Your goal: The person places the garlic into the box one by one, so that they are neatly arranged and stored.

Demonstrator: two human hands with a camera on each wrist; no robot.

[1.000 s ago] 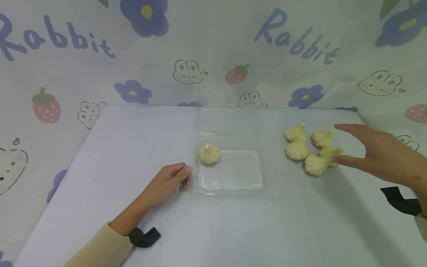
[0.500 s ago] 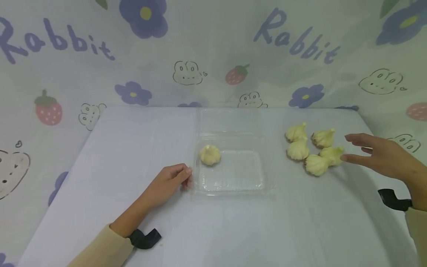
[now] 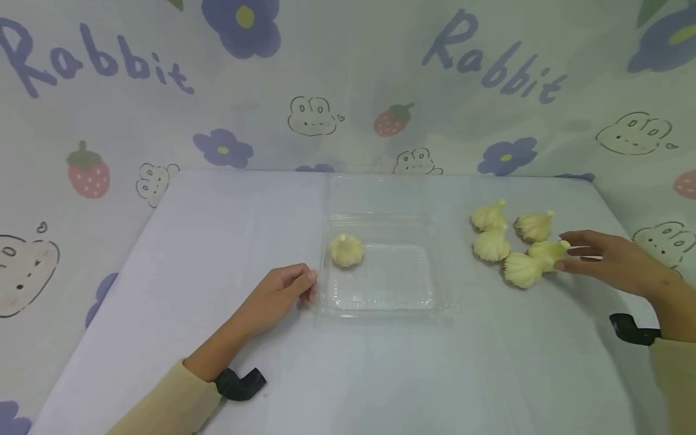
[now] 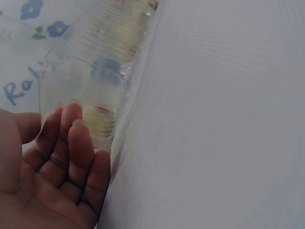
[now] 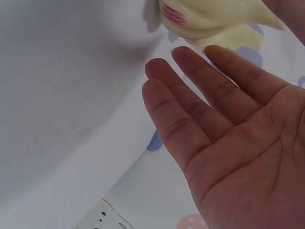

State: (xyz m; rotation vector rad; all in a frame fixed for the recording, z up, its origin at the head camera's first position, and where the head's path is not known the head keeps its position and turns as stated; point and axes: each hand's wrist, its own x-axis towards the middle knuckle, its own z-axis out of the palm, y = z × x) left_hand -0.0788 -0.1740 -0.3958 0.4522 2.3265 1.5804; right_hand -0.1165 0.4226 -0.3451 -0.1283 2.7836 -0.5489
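Note:
In the head view, my left hand (image 3: 283,296) is at the left edge of a clear plastic container (image 3: 386,313), which lies with its lid folded back. The left wrist view shows the thumb (image 4: 29,126) at the container's rim and the bent fingers (image 4: 81,148) against its side, pinching it. One garlic bulb (image 3: 346,250) sits in the container's upper left corner. On the right, my right hand (image 3: 611,263) reaches around the stem end of a garlic bulb (image 3: 544,254). Its fingers are nearly straight, apart from the bulb (image 5: 205,19) in the right wrist view.
Another garlic bulb (image 3: 522,270) touches the one by my right hand. More garlic bulbs, one at the back left (image 3: 489,216), one below it (image 3: 492,244) and one at the back right (image 3: 534,226), lie close by. A printed cloth (image 3: 348,78) hangs behind the white table (image 3: 380,380).
My right hand draws back to the right from the bulbs, then comes down and slightly left, its fingers closer to the stem. The left hand keeps its place on the container.

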